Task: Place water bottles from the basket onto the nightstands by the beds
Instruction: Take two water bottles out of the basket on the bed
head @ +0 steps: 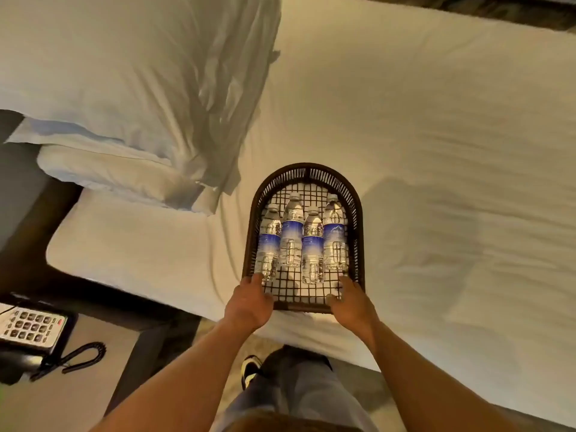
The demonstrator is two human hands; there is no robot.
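Observation:
A dark wicker basket [355, 194] with an arched far end lies on the white bed, near its front edge. Several clear water bottles [312, 244] with blue labels lie side by side in it, caps pointing away from me. My left hand [249, 302] grips the basket's near left corner, thumb over the rim beside the leftmost bottle [268, 241]. My right hand [352, 299] grips the near right corner the same way. The nightstand [93, 325] stands at the lower left, beside the bed.
A desk telephone [31, 325] with a coiled cord sits on the nightstand's left part. Two white pillows [124, 88] lie at the bed's head, upper left. My legs and a shoe [249, 369] stand on carpet by the bed's edge.

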